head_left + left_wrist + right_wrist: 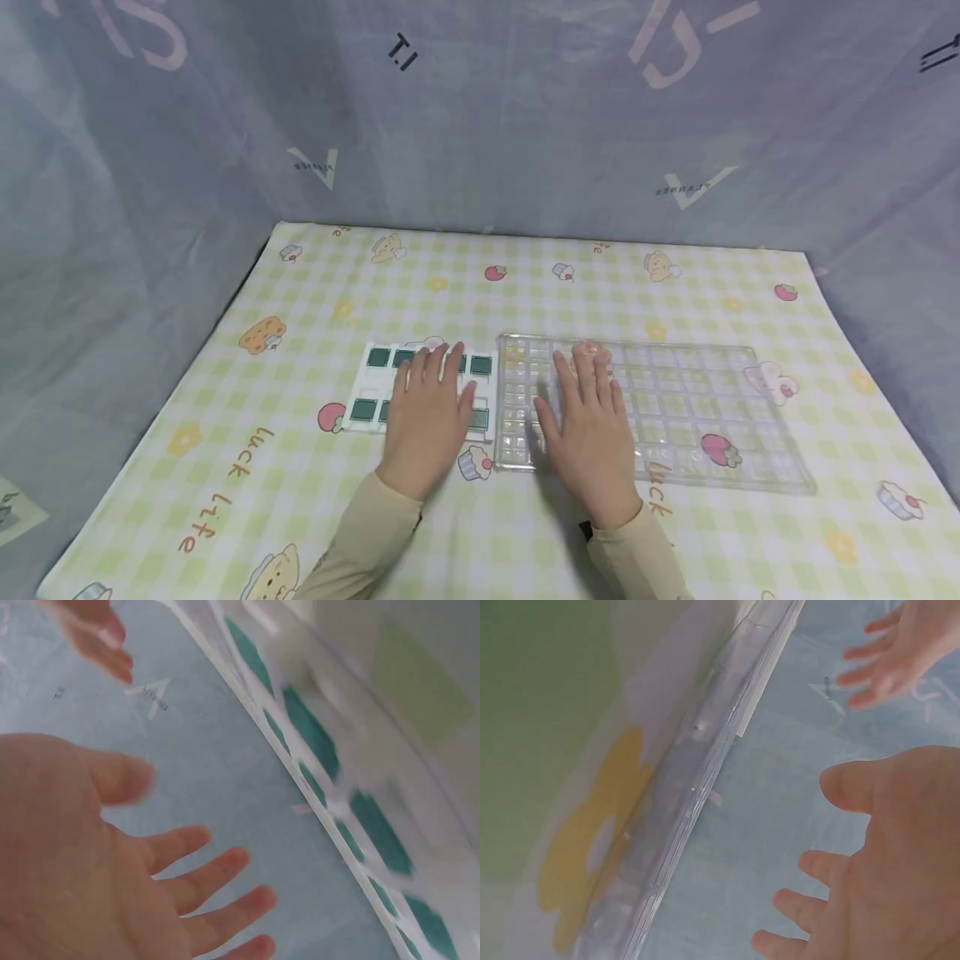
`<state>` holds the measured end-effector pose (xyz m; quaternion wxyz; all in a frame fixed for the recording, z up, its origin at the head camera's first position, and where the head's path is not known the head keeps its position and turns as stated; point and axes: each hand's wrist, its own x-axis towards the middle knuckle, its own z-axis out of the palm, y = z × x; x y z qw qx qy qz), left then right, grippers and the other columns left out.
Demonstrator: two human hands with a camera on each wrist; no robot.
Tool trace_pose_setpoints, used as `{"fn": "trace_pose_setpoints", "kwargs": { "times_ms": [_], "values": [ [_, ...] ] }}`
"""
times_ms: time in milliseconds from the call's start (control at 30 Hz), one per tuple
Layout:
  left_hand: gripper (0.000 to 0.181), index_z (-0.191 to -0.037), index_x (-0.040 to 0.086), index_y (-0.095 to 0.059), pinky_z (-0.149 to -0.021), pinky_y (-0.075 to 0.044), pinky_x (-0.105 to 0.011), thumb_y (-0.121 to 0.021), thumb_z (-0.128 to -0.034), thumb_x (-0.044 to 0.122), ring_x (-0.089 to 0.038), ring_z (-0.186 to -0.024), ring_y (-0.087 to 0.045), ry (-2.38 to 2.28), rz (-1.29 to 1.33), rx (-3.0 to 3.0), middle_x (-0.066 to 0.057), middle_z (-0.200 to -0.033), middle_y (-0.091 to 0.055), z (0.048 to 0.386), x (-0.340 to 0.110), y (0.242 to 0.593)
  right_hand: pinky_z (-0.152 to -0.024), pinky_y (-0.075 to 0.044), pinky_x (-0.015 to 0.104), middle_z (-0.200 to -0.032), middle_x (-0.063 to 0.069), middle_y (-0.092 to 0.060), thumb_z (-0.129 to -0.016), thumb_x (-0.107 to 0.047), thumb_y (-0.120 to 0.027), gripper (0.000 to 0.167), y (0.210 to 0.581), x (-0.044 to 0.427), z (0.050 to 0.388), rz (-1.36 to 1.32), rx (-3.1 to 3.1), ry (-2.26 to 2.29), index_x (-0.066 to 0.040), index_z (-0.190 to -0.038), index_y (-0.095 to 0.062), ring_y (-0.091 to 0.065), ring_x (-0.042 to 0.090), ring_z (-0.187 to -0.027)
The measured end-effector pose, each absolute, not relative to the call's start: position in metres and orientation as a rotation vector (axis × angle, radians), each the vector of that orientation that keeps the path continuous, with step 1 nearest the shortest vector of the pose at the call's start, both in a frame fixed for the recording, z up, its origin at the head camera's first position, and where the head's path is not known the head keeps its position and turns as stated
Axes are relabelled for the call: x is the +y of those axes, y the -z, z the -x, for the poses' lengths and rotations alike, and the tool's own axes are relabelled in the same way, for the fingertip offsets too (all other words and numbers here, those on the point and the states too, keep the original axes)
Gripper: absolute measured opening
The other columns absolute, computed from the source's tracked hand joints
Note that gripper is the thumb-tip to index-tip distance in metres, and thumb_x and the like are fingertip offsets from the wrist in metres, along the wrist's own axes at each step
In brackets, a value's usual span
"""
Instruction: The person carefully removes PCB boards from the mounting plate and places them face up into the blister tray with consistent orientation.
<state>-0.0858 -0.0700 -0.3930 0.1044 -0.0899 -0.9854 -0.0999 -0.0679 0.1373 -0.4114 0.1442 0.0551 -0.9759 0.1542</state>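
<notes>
In the head view a white tray (pixel 352 387) with several green chips (pixel 364 409) lies left of centre, and the left hand (pixel 426 425) is over it with straight, spread fingers. To its right lies a clear compartment tray (pixel 712 403); the right hand (pixel 592 442) hovers over its left part, fingers extended. Both wrist views show a gap between palm and tray: the left hand (pixel 97 862) faces the green chips (pixel 311 731), and the right hand (pixel 892 862) faces the clear tray's edge (pixel 682 802). Neither hand holds anything.
The trays lie on a table with a green checked cloth (pixel 465 308) printed with small drawings. Grey-blue fabric (pixel 480 125) hangs behind the table and at both sides. The two trays lie side by side, with their facing edges very close together.
</notes>
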Motion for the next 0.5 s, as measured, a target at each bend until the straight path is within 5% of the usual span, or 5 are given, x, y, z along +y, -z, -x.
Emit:
{"fn": "trace_pose_setpoints", "kwargs": {
  "times_ms": [167,500],
  "values": [
    [0.043,-0.144,0.002,-0.052,-0.106,-0.043,-0.051,-0.052,-0.1050,0.020,-0.038,-0.123,-0.057,0.331,0.195,-2.867,-0.020,-0.131,-0.062,0.095,-0.105,0.388,-0.123,-0.026,0.060,-0.168,0.016,-0.029,-0.103,-0.041,-0.055,0.066,0.412,0.138,0.069,-0.147,-2.854,-0.461,-0.012,-0.159,-0.035,-0.026,0.043,-0.155],
    [0.037,-0.130,-0.005,-0.060,-0.091,-0.046,-0.057,-0.054,-0.1041,0.021,-0.045,-0.108,-0.063,0.262,-0.024,-3.018,-0.028,-0.119,-0.067,0.119,-0.177,0.381,-0.122,-0.028,0.061,-0.167,0.017,-0.030,-0.103,-0.040,-0.056,0.066,0.412,0.138,0.069,-0.149,-2.861,-0.471,-0.010,-0.159,-0.036,-0.027,0.043,-0.155]
  ]
}}
